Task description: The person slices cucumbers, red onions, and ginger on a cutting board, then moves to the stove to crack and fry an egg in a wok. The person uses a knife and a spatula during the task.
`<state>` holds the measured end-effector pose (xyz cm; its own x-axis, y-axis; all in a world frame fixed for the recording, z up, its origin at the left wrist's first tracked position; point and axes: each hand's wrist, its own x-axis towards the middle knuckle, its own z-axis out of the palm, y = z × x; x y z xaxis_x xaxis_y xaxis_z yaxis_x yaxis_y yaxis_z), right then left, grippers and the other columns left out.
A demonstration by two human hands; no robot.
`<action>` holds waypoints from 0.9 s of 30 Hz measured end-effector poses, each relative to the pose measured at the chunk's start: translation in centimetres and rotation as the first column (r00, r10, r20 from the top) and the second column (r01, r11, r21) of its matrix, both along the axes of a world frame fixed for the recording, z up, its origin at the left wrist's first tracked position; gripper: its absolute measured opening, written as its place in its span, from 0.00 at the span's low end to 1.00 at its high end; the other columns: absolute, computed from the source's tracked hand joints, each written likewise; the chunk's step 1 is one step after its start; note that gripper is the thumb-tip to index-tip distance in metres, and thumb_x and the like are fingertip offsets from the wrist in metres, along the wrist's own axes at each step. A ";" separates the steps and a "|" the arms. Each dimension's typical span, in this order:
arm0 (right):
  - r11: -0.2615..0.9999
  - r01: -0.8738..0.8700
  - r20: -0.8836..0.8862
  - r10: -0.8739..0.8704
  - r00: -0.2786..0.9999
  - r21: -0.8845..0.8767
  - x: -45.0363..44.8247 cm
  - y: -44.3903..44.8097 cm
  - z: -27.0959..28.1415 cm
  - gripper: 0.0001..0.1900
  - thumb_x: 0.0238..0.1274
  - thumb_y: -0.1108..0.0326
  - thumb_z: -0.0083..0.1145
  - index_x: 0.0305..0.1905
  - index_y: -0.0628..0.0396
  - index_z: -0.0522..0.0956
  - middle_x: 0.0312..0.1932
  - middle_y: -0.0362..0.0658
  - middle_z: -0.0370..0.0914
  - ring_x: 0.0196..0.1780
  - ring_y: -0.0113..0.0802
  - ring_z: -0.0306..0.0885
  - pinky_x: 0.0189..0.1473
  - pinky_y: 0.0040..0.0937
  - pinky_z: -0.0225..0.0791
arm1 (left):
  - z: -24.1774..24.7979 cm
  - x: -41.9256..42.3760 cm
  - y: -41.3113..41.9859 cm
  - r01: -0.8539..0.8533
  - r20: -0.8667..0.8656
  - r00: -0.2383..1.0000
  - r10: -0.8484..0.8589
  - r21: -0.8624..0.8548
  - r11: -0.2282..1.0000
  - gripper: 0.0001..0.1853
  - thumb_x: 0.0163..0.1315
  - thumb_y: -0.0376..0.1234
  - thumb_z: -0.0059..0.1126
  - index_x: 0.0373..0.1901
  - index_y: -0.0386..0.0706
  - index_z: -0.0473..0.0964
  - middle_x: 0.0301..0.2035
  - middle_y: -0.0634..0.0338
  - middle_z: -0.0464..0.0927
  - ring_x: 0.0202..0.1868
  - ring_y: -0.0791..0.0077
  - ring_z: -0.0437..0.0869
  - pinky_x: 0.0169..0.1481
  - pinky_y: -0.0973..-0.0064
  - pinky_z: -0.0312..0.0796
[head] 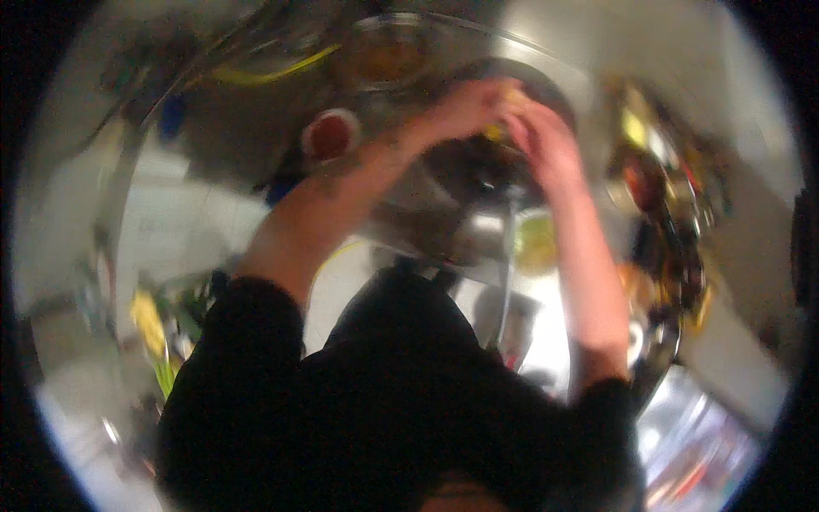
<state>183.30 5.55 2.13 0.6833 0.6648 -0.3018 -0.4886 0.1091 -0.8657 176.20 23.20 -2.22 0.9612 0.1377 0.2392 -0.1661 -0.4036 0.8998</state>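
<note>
The picture is strongly blurred. My left hand [477, 105] and my right hand [540, 128] meet at the fingertips above a dark round pan [470, 166]. Between the fingers shows a small pale yellow thing [514, 99], too smeared to name, and both hands appear to pinch it. Just beneath them is a bright yellow spot [491, 132]; whether it hangs or lies in the pan I cannot tell. A long pale metal handle [508, 269] runs from the pan area toward my body. Beside my right forearm stands a container with green contents [536, 240].
Left of the pan stands a white-rimmed round container with red contents [331, 134]. Farther back are a round vessel with brown contents [387, 57] and a yellow curved strip [278, 70]. Mixed blurred items [646, 179] line the right. A yellow-and-green thing [150, 326] lies at left.
</note>
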 end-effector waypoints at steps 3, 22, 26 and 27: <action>0.992 -0.126 0.077 0.125 0.989 0.004 -2.2 0.5 -1.2 0.11 0.77 0.61 0.57 0.53 0.53 0.84 0.34 0.30 0.78 0.30 0.14 0.66 0.30 0.16 0.55 | 0.0 -2.9 0.7 -0.060 0.074 0.996 0.046 0.193 0.979 0.25 0.70 0.47 0.65 0.63 0.45 0.79 0.50 0.51 0.87 0.53 0.65 0.88 0.59 0.64 0.78; 0.710 -0.440 0.231 0.635 0.737 -0.549 -26.7 7.1 -4.3 0.16 0.78 0.55 0.60 0.61 0.51 0.80 0.53 0.39 0.84 0.50 0.29 0.80 0.51 0.31 0.70 | -10.1 -62.6 14.2 -0.959 -0.191 0.182 0.965 0.182 0.217 0.25 0.66 0.40 0.69 0.63 0.40 0.79 0.54 0.46 0.84 0.54 0.55 0.87 0.59 0.62 0.80; 0.696 -0.500 0.204 0.667 0.717 -0.516 -30.5 9.4 -5.2 0.15 0.78 0.58 0.59 0.60 0.53 0.80 0.52 0.41 0.84 0.49 0.30 0.81 0.47 0.29 0.71 | -13.7 -80.7 19.7 -0.830 -0.089 -0.190 0.978 0.546 -0.112 0.26 0.68 0.43 0.66 0.63 0.39 0.77 0.51 0.45 0.85 0.54 0.45 0.86 0.59 0.56 0.78; 0.688 -0.514 0.209 0.680 0.703 -0.512 -31.1 9.7 -5.3 0.15 0.78 0.59 0.59 0.60 0.53 0.80 0.52 0.41 0.84 0.49 0.31 0.81 0.47 0.29 0.71 | -14.1 -83.6 20.5 -0.850 -0.089 -0.259 0.962 0.493 -0.183 0.25 0.66 0.41 0.65 0.62 0.40 0.76 0.50 0.44 0.85 0.54 0.42 0.85 0.59 0.53 0.77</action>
<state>152.24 15.28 -3.20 0.2870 0.8464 -0.4487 0.0268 -0.4753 -0.8794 92.57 43.74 -16.27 -0.2568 0.9478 0.1889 0.7983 0.0979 0.5942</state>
